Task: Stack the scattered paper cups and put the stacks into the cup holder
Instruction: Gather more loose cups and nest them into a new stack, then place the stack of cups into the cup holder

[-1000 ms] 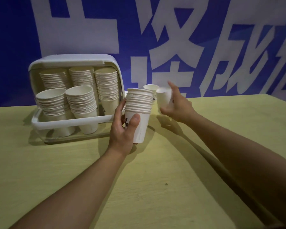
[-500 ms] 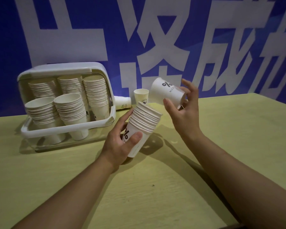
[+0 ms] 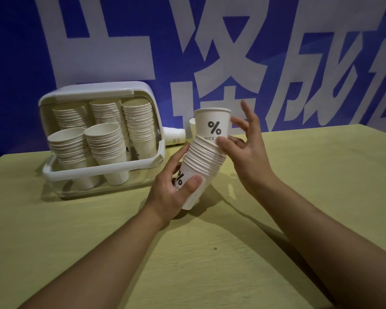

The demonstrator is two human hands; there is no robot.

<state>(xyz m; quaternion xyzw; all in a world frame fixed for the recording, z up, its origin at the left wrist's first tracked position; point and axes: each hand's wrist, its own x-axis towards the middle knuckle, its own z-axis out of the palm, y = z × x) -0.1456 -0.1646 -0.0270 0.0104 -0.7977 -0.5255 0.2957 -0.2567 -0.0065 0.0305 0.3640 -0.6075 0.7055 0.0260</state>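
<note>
A single head-worn wide-angle camera looks forward and slightly down across the yellow table [image 3: 276,253], close enough that both forearms enter from the bottom edge. It faces a blue banner wall [image 3: 13,63] behind the table's far edge, with straight lines bowed near the frame's borders.

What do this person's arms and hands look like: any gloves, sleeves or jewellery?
Both are bare. The left hand and right hand wear no gloves, and no rings show on the fingers in view. Neither wrist carries a watch or band. Both forearms are uncovered as far as the bottom edge of the picture, with no sleeve in sight. The nails look short and unpainted.
</note>
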